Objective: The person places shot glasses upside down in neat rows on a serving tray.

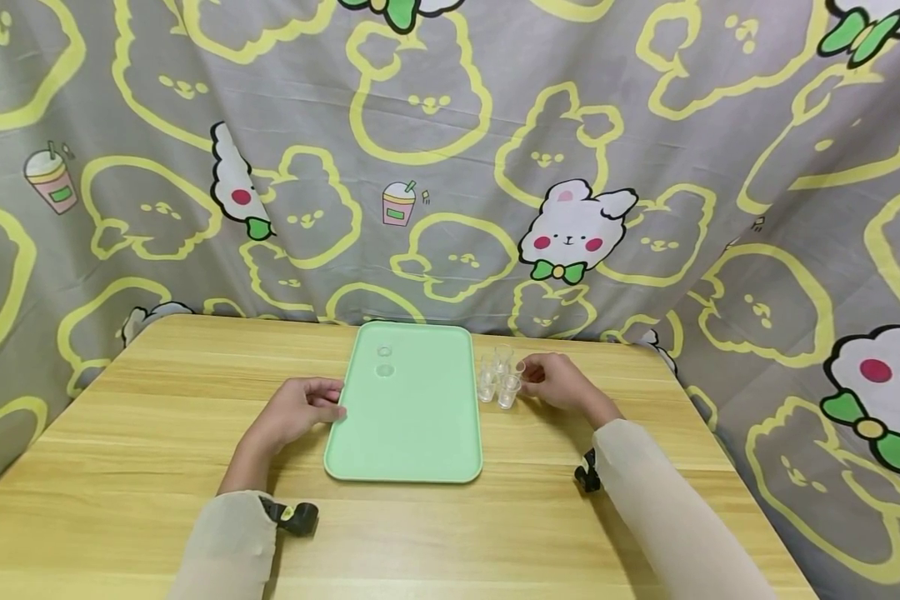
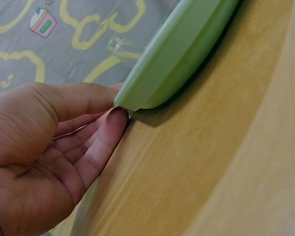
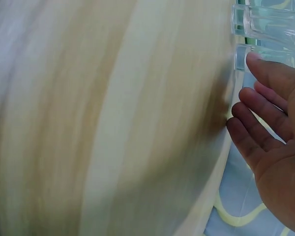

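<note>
My left hand (image 1: 300, 408) holds the left edge of a light green tray (image 1: 412, 433), pinching its rim between thumb and fingers. In the left wrist view, the thumb and fingers of that hand (image 2: 64, 137) meet at the tray's rim (image 2: 152, 73). Two small clear glasses, a rear one (image 1: 384, 351) and a front one (image 1: 385, 370), stand on the tray's upper left. Right of the tray is a cluster of several clear shot glasses (image 1: 507, 392). My right hand (image 1: 558, 382) is beside the cluster, thumb tip overlapping a glass (image 3: 242, 56), its other fingers (image 3: 265, 105) loosely bent and apart.
The tray lies on a wood-grain table (image 1: 412, 533) near its back edge. Behind the table hangs a grey curtain (image 1: 450, 192) with yellow outlines and cartoon figures. Black wrist cameras sit on both sleeves, the left one (image 1: 298, 518) over the table.
</note>
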`<state>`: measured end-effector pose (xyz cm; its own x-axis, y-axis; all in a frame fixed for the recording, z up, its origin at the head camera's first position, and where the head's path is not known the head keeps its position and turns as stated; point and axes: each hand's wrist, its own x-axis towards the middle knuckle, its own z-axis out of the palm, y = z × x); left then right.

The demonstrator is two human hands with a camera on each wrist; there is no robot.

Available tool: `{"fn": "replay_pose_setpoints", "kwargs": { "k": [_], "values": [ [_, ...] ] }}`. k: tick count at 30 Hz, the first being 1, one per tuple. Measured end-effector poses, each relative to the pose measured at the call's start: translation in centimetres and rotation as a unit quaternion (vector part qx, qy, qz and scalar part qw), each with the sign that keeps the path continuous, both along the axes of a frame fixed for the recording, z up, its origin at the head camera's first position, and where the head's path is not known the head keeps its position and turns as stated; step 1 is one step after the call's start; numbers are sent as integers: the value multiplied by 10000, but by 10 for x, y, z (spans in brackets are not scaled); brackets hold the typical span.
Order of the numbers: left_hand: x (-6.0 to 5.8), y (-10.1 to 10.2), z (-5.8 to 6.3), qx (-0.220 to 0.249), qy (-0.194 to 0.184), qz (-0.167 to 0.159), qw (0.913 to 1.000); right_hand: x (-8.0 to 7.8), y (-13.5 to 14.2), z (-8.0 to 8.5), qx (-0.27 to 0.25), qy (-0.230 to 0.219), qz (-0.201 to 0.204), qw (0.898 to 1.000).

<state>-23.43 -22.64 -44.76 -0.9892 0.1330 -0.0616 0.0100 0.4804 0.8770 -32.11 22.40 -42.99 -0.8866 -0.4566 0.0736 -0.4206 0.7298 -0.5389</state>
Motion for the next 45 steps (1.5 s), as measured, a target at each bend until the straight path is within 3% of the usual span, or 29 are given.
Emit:
{"fn": "replay_pose_setpoints", "kwargs": {
  "k": [21,33,45],
  "values": [
    [-2,-1,-1,49,-31,47,10000,-2,-6,-7,-149,-37,-85,9998],
    [-2,-1,-2,45,-16,46,10000,0,-1,-7,-539,-216,-200,9981],
    [-2,-1,-1,6,22,36,10000,3,5,10,-959,-380,-671,9924]
  ]
}}
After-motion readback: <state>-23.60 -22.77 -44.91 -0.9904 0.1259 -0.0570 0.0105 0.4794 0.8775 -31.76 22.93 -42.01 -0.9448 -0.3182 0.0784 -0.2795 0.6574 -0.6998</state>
